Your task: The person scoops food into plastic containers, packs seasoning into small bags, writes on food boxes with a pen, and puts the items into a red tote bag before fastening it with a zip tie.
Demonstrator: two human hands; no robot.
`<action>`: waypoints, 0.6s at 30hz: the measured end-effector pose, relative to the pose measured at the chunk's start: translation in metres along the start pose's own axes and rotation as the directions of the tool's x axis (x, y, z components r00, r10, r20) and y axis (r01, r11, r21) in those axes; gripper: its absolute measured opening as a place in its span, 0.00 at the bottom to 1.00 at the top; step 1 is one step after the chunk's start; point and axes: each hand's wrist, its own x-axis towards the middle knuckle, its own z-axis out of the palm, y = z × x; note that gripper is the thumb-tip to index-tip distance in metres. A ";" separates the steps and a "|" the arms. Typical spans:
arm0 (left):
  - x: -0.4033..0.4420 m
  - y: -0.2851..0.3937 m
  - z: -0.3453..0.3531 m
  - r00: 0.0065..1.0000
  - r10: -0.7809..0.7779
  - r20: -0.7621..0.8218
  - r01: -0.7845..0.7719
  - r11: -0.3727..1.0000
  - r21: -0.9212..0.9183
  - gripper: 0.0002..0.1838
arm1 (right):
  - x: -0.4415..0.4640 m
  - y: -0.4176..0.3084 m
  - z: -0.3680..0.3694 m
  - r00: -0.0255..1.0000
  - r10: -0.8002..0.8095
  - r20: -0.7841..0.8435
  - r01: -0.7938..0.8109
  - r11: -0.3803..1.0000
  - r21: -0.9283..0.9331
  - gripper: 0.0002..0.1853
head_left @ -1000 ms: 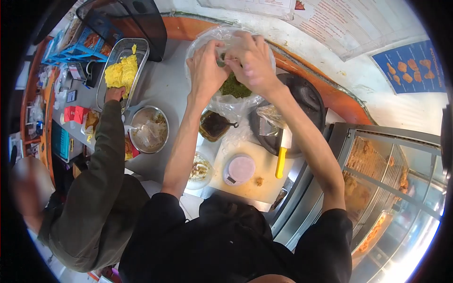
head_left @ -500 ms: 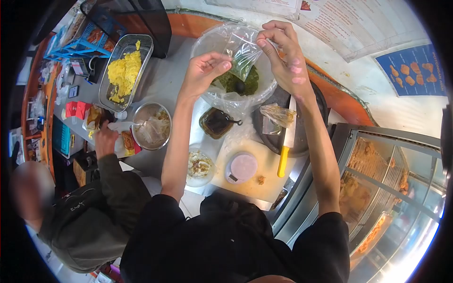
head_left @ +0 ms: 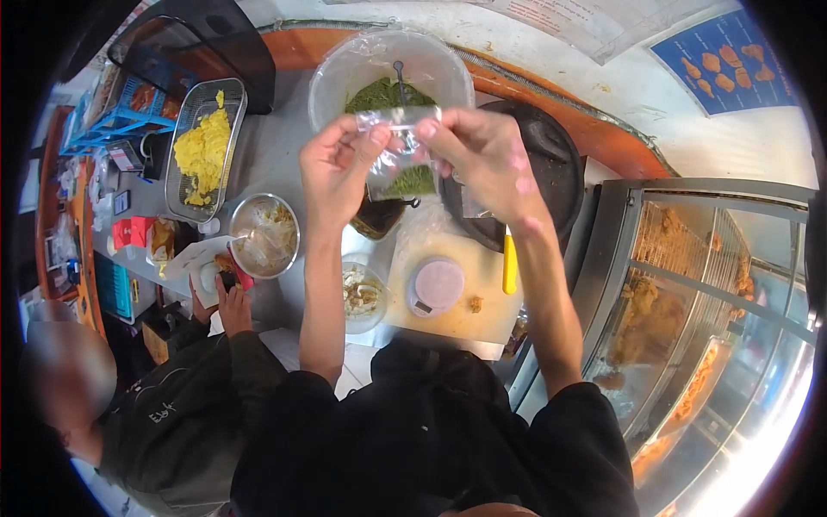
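Note:
My left hand and my right hand pinch the top corners of a small clear plastic bag between thumbs and fingers. Green paste shows in the lower part of the bag. Just beyond the bag is a large clear tub lined with plastic, with green sauce inside and a dark-handled spoon standing in it. Partly hidden under the bag and my left hand is a container of dark sauce.
A cutting board carries a digital scale. A yellow-handled knife lies by a round black board. Left are a steel bowl and a basket of yellow food. A co-worker's hand holds food. Right stands a glass display case.
Both my hands have brought the bag down toward me, off from over the tub, and now grip it at both top corners. The co-worker's hands have moved to food in an open wrapper.

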 end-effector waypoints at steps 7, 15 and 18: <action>-0.052 0.014 0.015 0.996 -0.071 0.047 0.077 0.989 -0.123 0.11 | -0.060 0.010 0.007 0.990 0.002 -0.141 0.015 0.993 0.117 0.06; -0.106 0.036 0.039 0.988 -0.120 0.093 0.126 0.990 -0.063 0.10 | -0.126 0.012 0.019 0.979 -0.049 -0.198 0.080 0.985 0.151 0.05; -0.128 0.033 0.040 0.982 -0.096 0.161 0.082 0.992 0.096 0.08 | -0.154 0.023 0.023 0.984 -0.062 -0.167 0.060 0.998 -0.021 0.04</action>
